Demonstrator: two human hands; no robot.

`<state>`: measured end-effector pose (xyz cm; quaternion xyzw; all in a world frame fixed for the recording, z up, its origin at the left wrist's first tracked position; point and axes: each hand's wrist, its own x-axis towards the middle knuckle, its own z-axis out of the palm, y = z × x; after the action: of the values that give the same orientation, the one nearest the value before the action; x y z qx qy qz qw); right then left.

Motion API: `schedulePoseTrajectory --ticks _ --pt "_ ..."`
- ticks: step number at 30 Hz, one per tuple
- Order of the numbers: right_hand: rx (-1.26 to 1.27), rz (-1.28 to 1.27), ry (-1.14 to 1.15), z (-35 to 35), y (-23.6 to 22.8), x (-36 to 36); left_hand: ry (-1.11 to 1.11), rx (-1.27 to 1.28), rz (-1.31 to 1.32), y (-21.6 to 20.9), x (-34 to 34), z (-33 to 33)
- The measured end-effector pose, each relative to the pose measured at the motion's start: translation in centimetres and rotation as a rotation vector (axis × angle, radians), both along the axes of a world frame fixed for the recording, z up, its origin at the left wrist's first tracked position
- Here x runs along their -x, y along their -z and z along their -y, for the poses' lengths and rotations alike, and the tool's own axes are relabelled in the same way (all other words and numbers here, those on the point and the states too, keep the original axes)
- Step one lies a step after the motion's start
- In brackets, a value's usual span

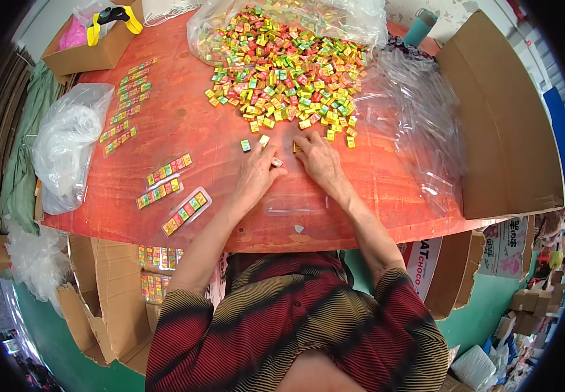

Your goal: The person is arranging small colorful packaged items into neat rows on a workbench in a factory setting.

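My left hand is over the middle of the red table, its thumb and fingers closed about a small red-and-white box. A yellow box lies at its fingertips, and a green one is just to the left. My right hand has its fingers bent down onto a small yellow box, which they partly cover. Beyond both hands spreads a large heap of small coloured boxes. Closer to me lies a clear plastic tray. Several filled trays lie left of my left forearm.
A clear bag covers the heap's far side. Clear plastic strips pile up at right beside a tall cardboard box. More filled strips, a plastic bag and a carton stand left. Below is an open carton.
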<state>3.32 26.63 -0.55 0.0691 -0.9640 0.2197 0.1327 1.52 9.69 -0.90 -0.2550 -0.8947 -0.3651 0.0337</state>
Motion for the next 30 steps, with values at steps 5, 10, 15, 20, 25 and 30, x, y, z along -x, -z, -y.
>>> schedulePoseTrajectory --ticks 5,10,15,20,25,30 --pt "0.095 -0.053 -0.102 -0.6 0.5 -0.5 0.033 -0.029 0.053 0.5 0.8 -1.7" --pt "0.169 -0.050 -0.182 -1.8 0.5 -0.6 0.156 0.017 0.028 -0.7 1.3 -2.6" --pt "0.141 0.043 -0.082 -2.5 0.8 -1.0 0.147 0.004 0.022 0.0 1.5 -3.6" --pt "0.227 0.144 0.053 -2.2 0.1 -1.6 0.135 -0.011 -0.050 0.8 1.7 -3.8" --pt "0.386 0.121 0.097 -2.6 0.2 -1.8 0.137 0.034 -0.041 0.5 1.4 -4.0" --pt "0.285 0.095 0.295 -3.0 -1.3 -3.0 0.161 0.042 -0.010 -0.1 1.5 -4.3"
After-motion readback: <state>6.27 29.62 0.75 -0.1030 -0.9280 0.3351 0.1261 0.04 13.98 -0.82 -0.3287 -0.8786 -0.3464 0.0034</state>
